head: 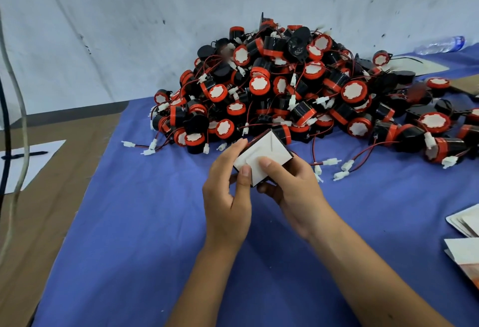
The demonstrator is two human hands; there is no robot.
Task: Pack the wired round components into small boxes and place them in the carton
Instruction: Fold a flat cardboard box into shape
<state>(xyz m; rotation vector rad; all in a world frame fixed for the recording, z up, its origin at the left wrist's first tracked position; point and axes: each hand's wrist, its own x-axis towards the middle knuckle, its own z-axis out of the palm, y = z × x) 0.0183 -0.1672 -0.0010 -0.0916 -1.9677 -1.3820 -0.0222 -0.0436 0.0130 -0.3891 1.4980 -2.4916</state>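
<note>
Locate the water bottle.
Head view, far upper right: the water bottle lies on its side at the back edge of the blue cloth, beyond the component pile, against the wall.

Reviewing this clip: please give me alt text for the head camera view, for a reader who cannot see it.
Both hands, left hand and right hand, hold a small white box above a blue cloth. Behind it lies a large pile of black and red round components with red wires and white connectors. Flat cards lie at the right edge.
</note>
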